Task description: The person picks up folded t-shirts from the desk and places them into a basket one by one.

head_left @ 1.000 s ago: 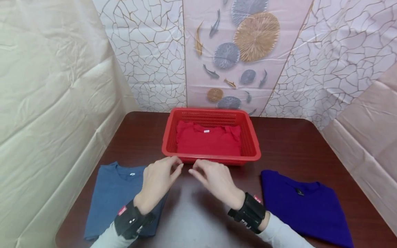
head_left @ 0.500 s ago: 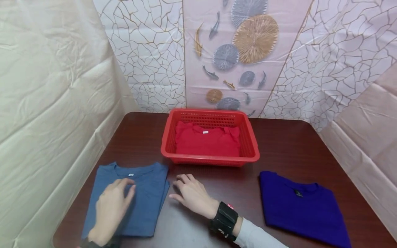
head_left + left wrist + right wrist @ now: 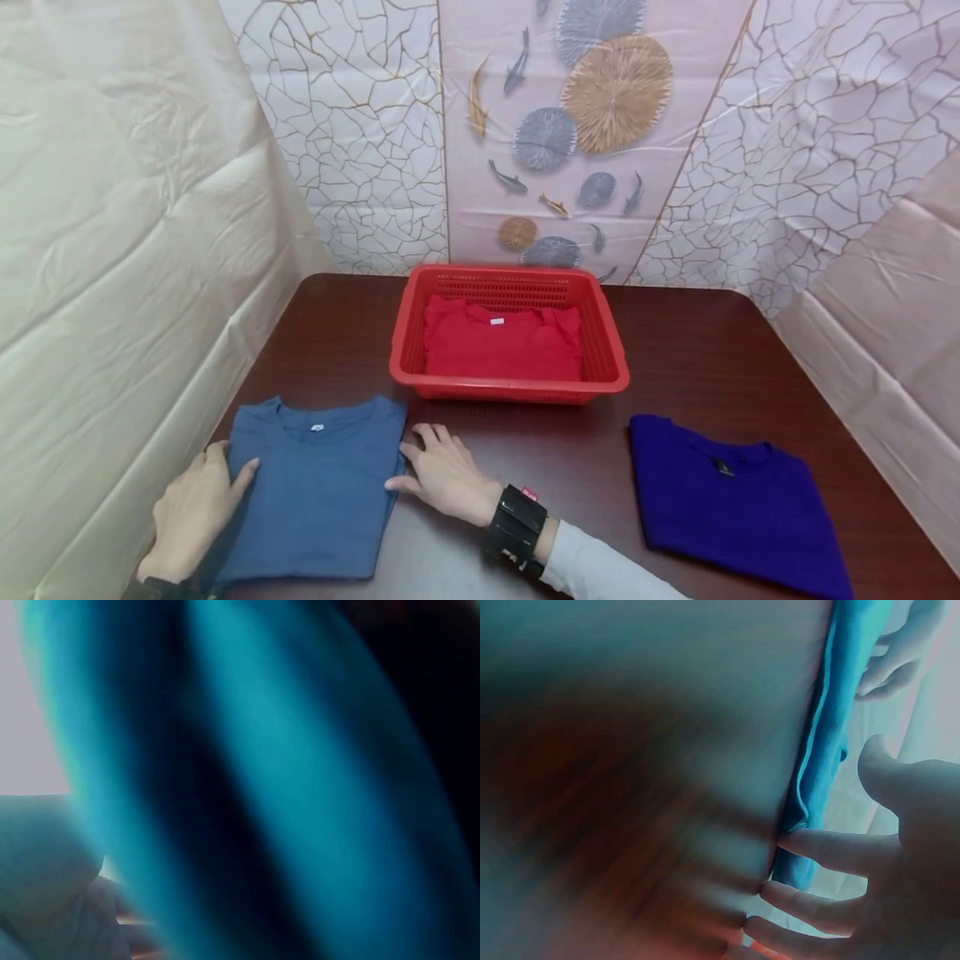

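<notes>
A folded blue T-shirt (image 3: 315, 492) lies on the table at front left in the head view, its neckline toward the back. My left hand (image 3: 191, 512) is at its left edge, the thumb over the cloth and the fingers along the side. At the opposite edge is my right hand (image 3: 450, 479), thumb spread apart. In the right wrist view, the fingertips (image 3: 791, 840) of that hand touch down beside the T-shirt's edge (image 3: 817, 765). Blurred blue cloth (image 3: 300, 787) fills much of the left wrist view, hiding most of the left fingers.
A red plastic basket (image 3: 517, 389) stands at the back middle with a folded red T-shirt (image 3: 502, 346) inside. To the right lies a folded dark blue T-shirt (image 3: 735, 508). Cloth hangings surround the dark wooden table (image 3: 690, 358) at the back and sides.
Both hands have left the basket's front rim. My left hand has moved left and toward me to the blue T-shirt's left edge; my right hand has come left to its right edge.
</notes>
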The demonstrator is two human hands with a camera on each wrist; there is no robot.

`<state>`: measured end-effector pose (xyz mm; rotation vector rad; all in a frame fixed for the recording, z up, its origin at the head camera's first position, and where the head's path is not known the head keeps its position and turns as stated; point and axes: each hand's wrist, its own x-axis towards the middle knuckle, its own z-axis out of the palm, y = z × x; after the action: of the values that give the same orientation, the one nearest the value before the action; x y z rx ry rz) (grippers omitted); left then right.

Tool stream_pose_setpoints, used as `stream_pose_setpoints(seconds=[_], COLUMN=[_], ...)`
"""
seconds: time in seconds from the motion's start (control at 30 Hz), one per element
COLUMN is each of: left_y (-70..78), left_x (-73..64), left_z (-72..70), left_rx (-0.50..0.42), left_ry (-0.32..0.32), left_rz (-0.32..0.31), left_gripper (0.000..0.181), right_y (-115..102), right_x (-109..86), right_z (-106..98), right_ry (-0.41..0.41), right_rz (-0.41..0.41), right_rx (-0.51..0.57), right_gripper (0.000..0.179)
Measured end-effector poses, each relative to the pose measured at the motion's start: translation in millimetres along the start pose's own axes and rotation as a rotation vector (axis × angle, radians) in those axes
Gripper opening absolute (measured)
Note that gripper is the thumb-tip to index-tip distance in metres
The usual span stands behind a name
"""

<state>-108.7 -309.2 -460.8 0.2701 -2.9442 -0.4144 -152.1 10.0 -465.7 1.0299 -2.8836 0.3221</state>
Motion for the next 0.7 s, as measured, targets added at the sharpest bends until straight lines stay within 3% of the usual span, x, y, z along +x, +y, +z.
stream_pose_setpoints(seconds=[0.1,0.23,0.4,0.47,0.57,0.7], left_y=[-0.9,-7.1,-21.1,-26.6,-33.3,-36.7], left_x=[5.1,16.7,25.3,28.0,30.2,28.0], left_z=[-1.4,-10.1,-12.1,-9.7,-7.3,-3.5], left_rx=[-0.028,-0.102,-0.245,-0.342,-0.481,-0.674], left_ry=[-0.054,-0.23,-0.405,-0.474,-0.578,-0.699], left_rz=[-0.025,-0.076,-0.116,-0.143,-0.196,-0.22], left_gripper=[0.064,0.076,0.085,0.089,0.094,0.09], right_y=[-2.5,-3.6,-3.7,-3.8,-4.8,-8.1], right_x=[2.7,7.6,15.9,19.2,21.3,20.9], right_z=[-0.5,-2.9,-0.7,1.6,4.5,5.5], right_ry=[0.002,-0.02,-0.091,-0.123,-0.182,-0.302], right_rz=[-0.037,-0.056,0.022,0.107,0.245,0.421], right_rx=[0.037,0.132,0.361,0.54,0.926,1.393], right_gripper=[0.054,0.051,0.049,0.047,0.049,0.065])
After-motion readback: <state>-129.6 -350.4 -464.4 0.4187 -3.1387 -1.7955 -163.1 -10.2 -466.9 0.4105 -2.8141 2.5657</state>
